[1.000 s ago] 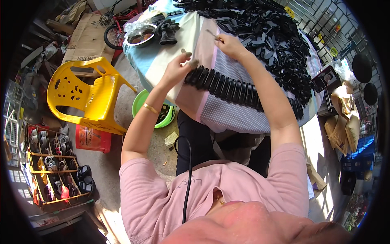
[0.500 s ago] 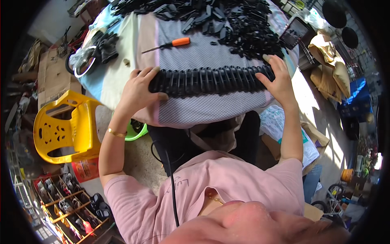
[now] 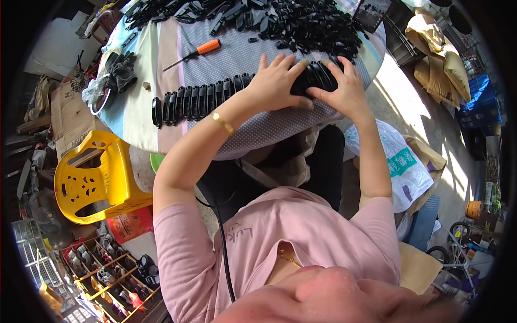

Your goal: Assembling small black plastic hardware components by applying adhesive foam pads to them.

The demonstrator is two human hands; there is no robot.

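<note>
Near and roughly along the near edge of the tabletop (image 3: 258,132), the row of black plastic pieces (image 3: 202,97), presumably light, stiff and slippery, likely grips best at its ends; left hand (image 3: 272,86) and right hand (image 3: 346,89) span its right portion, fingers spread wide.

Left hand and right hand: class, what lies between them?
In the head view, the right end of the row of black plastic pieces lies between the left hand and the right hand.

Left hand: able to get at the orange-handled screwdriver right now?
Probably yes: only dotted grey cloth shows between the left hand, at the row of black plastic pieces, and the orange-handled screwdriver.
</note>
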